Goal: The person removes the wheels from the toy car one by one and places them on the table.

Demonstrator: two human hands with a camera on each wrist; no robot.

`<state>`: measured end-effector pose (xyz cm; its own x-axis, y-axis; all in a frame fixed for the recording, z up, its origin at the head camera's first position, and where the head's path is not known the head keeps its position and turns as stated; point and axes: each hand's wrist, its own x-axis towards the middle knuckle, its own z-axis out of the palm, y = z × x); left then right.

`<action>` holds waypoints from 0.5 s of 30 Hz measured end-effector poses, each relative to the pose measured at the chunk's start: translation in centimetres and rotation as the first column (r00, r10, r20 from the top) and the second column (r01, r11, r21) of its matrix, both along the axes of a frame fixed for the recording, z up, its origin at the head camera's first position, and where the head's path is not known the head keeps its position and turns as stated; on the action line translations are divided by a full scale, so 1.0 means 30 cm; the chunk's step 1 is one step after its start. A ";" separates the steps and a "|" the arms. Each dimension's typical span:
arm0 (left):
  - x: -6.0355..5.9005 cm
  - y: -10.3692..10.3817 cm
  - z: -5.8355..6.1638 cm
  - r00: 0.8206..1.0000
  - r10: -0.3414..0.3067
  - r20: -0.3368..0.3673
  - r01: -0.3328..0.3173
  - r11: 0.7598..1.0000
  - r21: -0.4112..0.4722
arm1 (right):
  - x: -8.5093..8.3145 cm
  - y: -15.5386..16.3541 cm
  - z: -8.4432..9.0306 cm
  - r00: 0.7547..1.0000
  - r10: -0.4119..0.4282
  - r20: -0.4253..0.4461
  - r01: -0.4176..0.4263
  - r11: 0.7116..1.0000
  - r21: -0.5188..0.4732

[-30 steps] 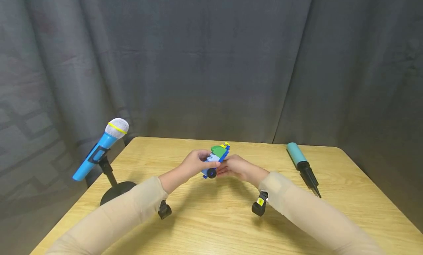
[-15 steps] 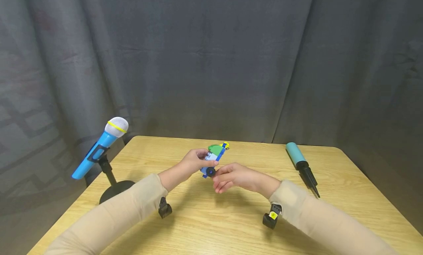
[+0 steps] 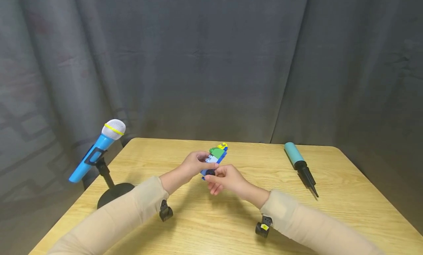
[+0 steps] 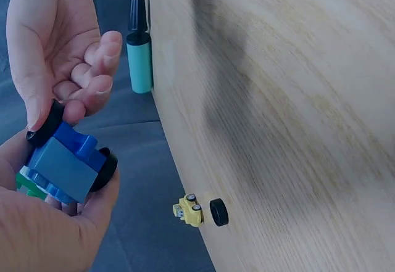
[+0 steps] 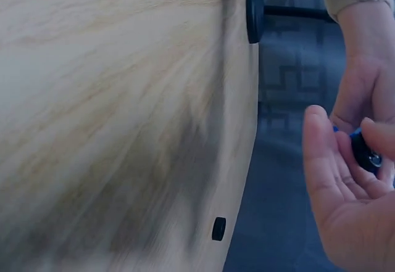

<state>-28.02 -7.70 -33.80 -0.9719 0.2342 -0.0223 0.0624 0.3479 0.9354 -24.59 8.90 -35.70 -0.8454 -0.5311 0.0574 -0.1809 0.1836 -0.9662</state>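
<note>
Head view: above the middle of the table (image 3: 347, 196), the left hand (image 3: 193, 165) grips a toy brick car (image 3: 214, 157) with curled fingers, while the right hand (image 3: 224, 178) pinches its black wheel (image 3: 210, 172) between thumb and forefinger. A microphone (image 3: 96, 152) stands off the left edge; a pump (image 3: 299, 163) lies near the right far corner.

Left wrist view: the left hand (image 4: 43, 229) cradles the car (image 4: 65, 167); the right hand's (image 4: 55, 44) fingers curl at a wheel (image 4: 44, 124). A loose wheel (image 4: 218, 212) and a small yellow piece (image 4: 188, 210) lie on the table (image 4: 296, 99).

Right wrist view: the right hand's (image 5: 345, 204) thumb and fingertip pinch the wheel (image 5: 368, 155).

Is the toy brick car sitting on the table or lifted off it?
Lifted: the left hand grips the toy brick car above the table, right hand pinching its wheel.
</note>
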 end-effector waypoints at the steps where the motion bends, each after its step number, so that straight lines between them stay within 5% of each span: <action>1: 0.000 0.000 -0.001 1.000 0.003 -0.008 -0.003 1.000 0.000 | 0.002 -0.002 -0.002 1.000 -0.003 -0.028 0.003 1.000 -0.002; 8: 0.008 0.009 0.003 0.999 -0.010 -0.049 0.010 1.000 -0.011 | 0.018 -0.012 -0.006 0.980 -0.066 -0.189 0.068 0.998 0.001; 15: 0.006 0.013 0.007 0.997 -0.023 -0.072 0.022 1.000 -0.019 | 0.032 -0.023 0.000 0.962 -0.125 -0.244 0.127 0.992 -0.010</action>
